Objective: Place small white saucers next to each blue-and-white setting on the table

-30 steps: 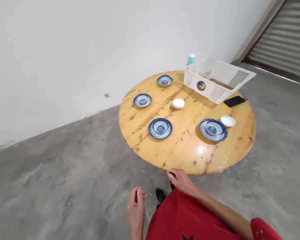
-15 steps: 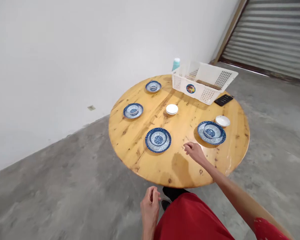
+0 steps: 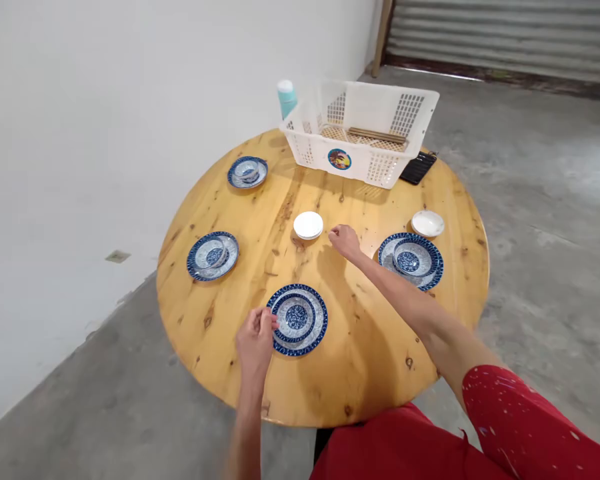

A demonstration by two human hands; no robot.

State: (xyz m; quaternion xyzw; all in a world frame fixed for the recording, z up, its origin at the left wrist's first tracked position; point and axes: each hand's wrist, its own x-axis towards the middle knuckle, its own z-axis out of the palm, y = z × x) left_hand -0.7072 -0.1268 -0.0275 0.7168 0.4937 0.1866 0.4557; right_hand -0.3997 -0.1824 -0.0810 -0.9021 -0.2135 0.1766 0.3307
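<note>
Head view: white saucer stack (image 3: 308,225), round, plain.

one head-worn view looks forward and steeply down, fairly near, over the round table (image 3: 370,373).

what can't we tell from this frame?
- Left hand: fingers curl at the near plate rim; grip or mere touch unclear, head view.
- Right hand: beside the white dishes; contact unclear.
- White basket: contents half hidden by its walls.
- Dark flat object: partly behind basket, too small to identify.
</note>
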